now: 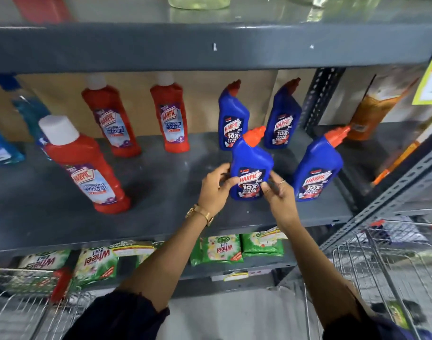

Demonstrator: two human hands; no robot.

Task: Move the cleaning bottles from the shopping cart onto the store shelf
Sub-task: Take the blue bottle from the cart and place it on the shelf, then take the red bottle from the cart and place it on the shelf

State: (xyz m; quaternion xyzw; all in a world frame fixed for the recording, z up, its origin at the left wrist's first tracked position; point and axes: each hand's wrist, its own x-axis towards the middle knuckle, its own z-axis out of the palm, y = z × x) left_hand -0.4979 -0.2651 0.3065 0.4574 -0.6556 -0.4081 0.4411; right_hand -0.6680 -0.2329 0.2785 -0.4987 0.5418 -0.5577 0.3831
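Note:
A blue Harpic bottle with an orange-red cap stands upright on the grey store shelf. My left hand grips its lower left side and my right hand its lower right side. Another blue Harpic bottle stands just to the right. Two more blue bottles stand behind. Red Harpic bathroom cleaner bottles stand to the left. Wire shopping carts show at the lower right and lower left.
Light blue bottles sit at the shelf's far left. An orange bottle stands in the neighbouring bay, past a perforated upright. Green detergent packets fill the shelf below. An upper shelf overhangs the bottles.

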